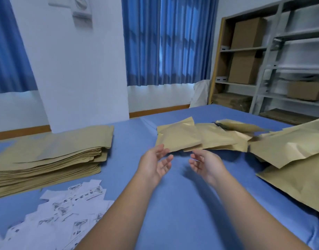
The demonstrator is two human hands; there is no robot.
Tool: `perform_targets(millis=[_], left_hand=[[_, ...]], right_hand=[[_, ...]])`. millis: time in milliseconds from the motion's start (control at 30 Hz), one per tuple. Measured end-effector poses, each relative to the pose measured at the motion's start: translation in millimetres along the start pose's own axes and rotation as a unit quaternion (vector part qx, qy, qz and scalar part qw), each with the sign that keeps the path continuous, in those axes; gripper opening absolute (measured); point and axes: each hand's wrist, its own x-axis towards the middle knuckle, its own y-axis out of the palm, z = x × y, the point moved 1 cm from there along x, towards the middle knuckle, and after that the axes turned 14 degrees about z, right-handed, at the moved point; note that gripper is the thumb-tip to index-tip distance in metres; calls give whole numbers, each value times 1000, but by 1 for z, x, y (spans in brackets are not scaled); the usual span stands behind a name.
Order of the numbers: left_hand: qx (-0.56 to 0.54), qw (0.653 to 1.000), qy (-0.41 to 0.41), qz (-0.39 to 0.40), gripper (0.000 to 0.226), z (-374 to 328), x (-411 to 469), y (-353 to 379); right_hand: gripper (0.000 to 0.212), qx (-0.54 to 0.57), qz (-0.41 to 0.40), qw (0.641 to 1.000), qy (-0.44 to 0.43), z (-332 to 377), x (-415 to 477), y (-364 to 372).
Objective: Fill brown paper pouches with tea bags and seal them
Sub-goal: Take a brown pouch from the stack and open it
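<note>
Head view. My left hand (156,162) and right hand (204,164) hover wide, palms facing, holding nothing, just near of a puffed brown pouch (178,137) lying mid-bench (182,213). Flat pouches (52,150) are stacked far left; tea bags (68,204) lie near left. Judged step: between pouches. The next move calls for reaching left for a flat pouch.

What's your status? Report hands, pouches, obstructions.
Both open, empty: left hand, right hand. Puffed pouch lies just ahead of them. Flat pouch stack left, tea bags near left. Nothing between hands and pouch.
</note>
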Motion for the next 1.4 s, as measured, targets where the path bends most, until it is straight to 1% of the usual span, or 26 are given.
perform_targets(millis=[167, 300, 400, 467, 533, 600, 633, 667, 700, 733, 767, 800, 833, 867, 900, 967, 1033, 1100, 1133, 1167, 1200, 1267, 1333, 1400], left_hand=[[6, 998, 45, -48, 4, -47, -46, -62], [33, 989, 95, -108, 7, -87, -95, -121], [57, 974, 135, -170, 12, -112, -139, -164], [101, 957, 160, -220, 11, -123, -168, -196], [194, 926, 166, -278, 14, -126, -195, -231], [284, 883, 167, -334, 16, -116, -217, -268], [324, 861, 160, -357, 16, -108, -224, -285], [373, 837, 143, -374, 16, -102, -229, -298], [422, 813, 124, -381, 16, -97, -230, -306], [453, 797, 117, -382, 17, -94, -228, -313], [455, 797, 122, -378, 17, -95, -225, -315], [463, 795, 127, -370, 17, -95, -221, -316], [481, 788, 126, -363, 19, -95, -217, -319], [516, 773, 110, -352, 20, -94, -215, -319], [552, 756, 90, -341, 22, -93, -213, -320], [583, 737, 74, -333, 24, -91, -212, -321], [585, 736, 73, -333, 24, -92, -213, -322], [572, 745, 75, -335, 24, -94, -213, -323], [570, 747, 72, -335, 24, -94, -213, -324], [567, 749, 69, -335, 24, -94, -213, -325], [567, 750, 67, -334, 25, -94, -213, -325], [571, 750, 62, -328, 26, -94, -212, -325], [581, 746, 57, -321, 26, -95, -211, -323], [595, 738, 51, -313, 26, -96, -211, -320]], right_hand=[[4, -22, 131, 991, 26, -22, -11, 107], [8, -38, 243, 968, 55, -47, -24, 188], [10, -58, 304, 948, 70, -63, -33, 240], [10, -86, 324, 940, 70, -72, -36, 265], [13, -139, 322, 934, 64, -82, -36, 285], [21, -231, 293, 926, 53, -92, -31, 300], [26, -298, 278, 912, 39, -97, -27, 307], [31, -397, 263, 879, 15, -100, -21, 312], [37, -522, 252, 815, -21, -102, -13, 316], [43, -638, 243, 728, -60, -104, -6, 320], [46, -718, 238, 647, -98, -104, 1, 324], [48, -761, 237, 590, -128, -104, 8, 328], [48, -780, 239, 559, -147, -103, 15, 334], [51, -786, 237, 549, -157, -101, 22, 339], [56, -787, 233, 548, -162, -98, 29, 345], [71, -791, 219, 549, -159, -93, 42, 353], [86, -810, 198, 534, -140, -91, 53, 354], [93, -834, 181, 513, -93, -92, 64, 347], [89, -841, 181, 505, -68, -94, 69, 342], [81, -846, 188, 496, -51, -96, 72, 339], [70, -851, 196, 485, -47, -97, 74, 337], [54, -866, 198, 454, -70, -99, 70, 337], [47, -884, 193, 409, -116, -100, 62, 339], [48, -900, 195, 355, -159, -104, 53, 338]])
